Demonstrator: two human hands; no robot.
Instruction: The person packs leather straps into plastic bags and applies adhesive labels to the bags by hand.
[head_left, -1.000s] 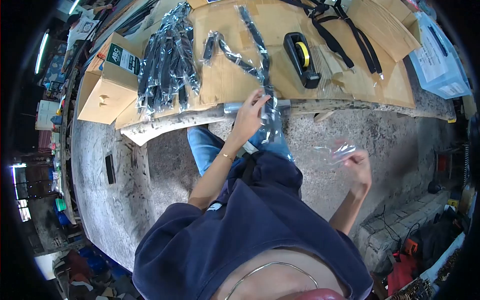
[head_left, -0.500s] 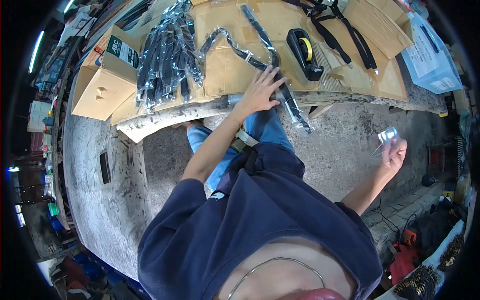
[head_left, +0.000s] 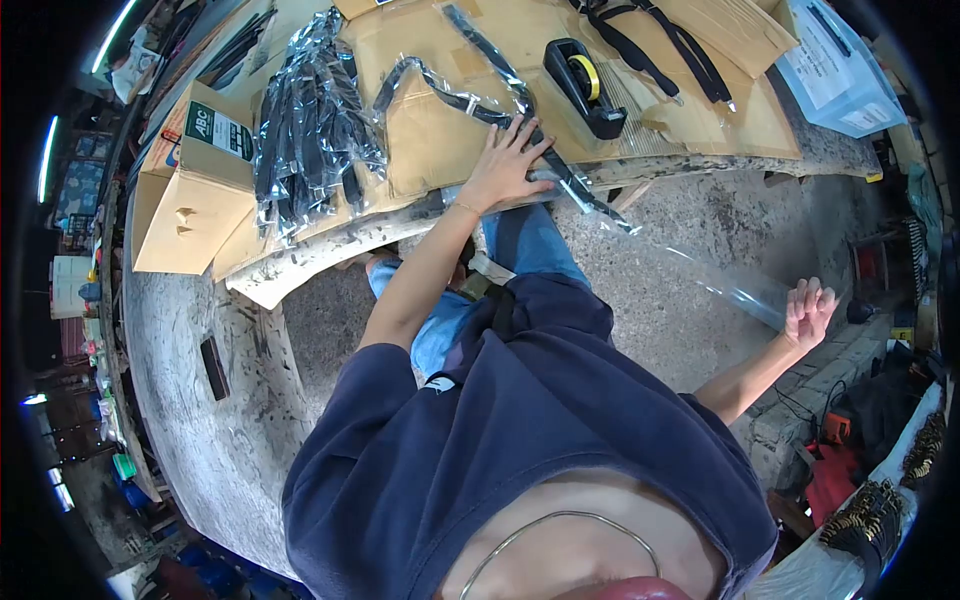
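Note:
My left hand (head_left: 508, 168) lies flat with spread fingers on a black strap (head_left: 572, 180) at the cardboard's front edge. The strap bends back over the cardboard, and its shiny surface looks wrapped in clear plastic. From the strap's near end a long clear plastic sleeve (head_left: 705, 277) stretches out over the floor to my right hand (head_left: 810, 315). That hand's fingers are closed on the sleeve's far end. Just beyond my left hand stands a black tape dispenser (head_left: 590, 95) with a yellow-cored roll. Left of the strap is a pile of plastic-wrapped black straps (head_left: 318, 130).
An opened cardboard box (head_left: 195, 205) stands at the left of the bench. Unwrapped black straps (head_left: 665, 55) lie at the back right, near a pale blue plastic bin (head_left: 840, 75). Cardboard (head_left: 430, 150) covers the worktop. A grey bench (head_left: 185, 350) extends along my left.
The clear plastic, gathered near my right hand before, is now drawn out in a long line to the strap. My right hand has shifted slightly outward; my left hand stays on the strap.

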